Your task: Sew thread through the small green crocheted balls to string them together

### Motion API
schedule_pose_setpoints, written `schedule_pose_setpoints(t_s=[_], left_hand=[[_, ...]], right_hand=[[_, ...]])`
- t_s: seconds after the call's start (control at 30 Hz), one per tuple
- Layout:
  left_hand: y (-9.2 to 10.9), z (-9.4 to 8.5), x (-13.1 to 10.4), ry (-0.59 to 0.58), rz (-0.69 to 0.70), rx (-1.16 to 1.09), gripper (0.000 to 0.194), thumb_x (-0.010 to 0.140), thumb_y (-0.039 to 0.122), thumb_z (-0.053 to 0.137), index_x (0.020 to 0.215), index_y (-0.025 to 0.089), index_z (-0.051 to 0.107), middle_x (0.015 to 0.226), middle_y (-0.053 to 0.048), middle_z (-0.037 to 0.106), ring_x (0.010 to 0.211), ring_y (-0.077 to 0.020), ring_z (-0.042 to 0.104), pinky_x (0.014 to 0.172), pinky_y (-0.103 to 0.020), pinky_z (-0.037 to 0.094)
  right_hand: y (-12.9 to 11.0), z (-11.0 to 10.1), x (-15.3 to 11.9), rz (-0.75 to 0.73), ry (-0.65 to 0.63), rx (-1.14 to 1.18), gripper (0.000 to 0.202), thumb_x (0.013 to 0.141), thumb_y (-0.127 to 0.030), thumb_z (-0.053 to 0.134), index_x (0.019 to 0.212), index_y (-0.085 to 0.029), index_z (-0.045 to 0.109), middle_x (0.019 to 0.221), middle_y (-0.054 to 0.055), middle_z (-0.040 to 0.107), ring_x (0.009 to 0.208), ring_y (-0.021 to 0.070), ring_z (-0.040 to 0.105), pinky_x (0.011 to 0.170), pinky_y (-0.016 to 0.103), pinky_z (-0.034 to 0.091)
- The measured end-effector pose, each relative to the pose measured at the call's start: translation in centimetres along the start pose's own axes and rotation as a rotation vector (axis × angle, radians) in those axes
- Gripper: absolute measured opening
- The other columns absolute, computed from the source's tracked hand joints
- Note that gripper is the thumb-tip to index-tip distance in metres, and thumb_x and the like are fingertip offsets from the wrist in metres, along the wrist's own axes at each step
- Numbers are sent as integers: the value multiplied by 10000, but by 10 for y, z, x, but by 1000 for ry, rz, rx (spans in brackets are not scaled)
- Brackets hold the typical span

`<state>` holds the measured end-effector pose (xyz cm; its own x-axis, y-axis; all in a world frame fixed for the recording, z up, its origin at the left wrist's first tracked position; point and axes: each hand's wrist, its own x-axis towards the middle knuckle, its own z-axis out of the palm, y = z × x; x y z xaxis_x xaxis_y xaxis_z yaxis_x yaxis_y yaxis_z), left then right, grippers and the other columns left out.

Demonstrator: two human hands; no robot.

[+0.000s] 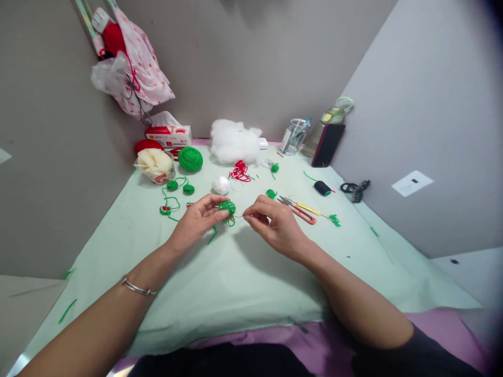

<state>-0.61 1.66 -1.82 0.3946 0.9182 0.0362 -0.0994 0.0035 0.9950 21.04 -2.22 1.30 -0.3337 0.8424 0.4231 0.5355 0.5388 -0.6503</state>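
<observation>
My left hand (200,217) holds a small green crocheted piece (227,208) between thumb and fingers, with white stitches on its surface. Loose green yarn (212,236) dangles below it. Just to the right, my right hand (275,222) pinches a thin white thread (238,214) that runs to the piece. Whether a needle is between those fingertips is too small to make out. Behind the hands sits a ball of white yarn (221,185). Thread snips (302,213) and a yellow-handled crochet hook (308,208) lie right of my right hand.
White stuffing (236,141), a green yarn ball (190,158) and a tissue box (168,136) stand along the back. A glass jar (294,137), a bottle (334,118) and a phone (328,145) are back right. A black thread spool (323,188) and a hair claw (358,191) lie right.
</observation>
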Motion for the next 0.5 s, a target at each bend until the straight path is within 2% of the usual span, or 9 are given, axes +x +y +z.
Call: schedule_pose_setpoints(t_s=[0.27,0.5], left_hand=[[-1,0,-1,-22,-11,-34,310,847,337,779,1098,214,644,1019,-28,728,966,-178,688,927,-327,493],[3,6,-2,-11,-71,-159,324,787,339,831,1018,195,656,943,-12,720,893,-168,698,893,-329,502]], right_hand=[[1,7,2,102,-3,96,136,894,-92,598,810,-168,673,768,3,597,672,109,510,620,251,370],[8,13,6,241,-42,361,94,893,-211,652,822,-167,697,773,1,633,657,108,502,618,255,383]])
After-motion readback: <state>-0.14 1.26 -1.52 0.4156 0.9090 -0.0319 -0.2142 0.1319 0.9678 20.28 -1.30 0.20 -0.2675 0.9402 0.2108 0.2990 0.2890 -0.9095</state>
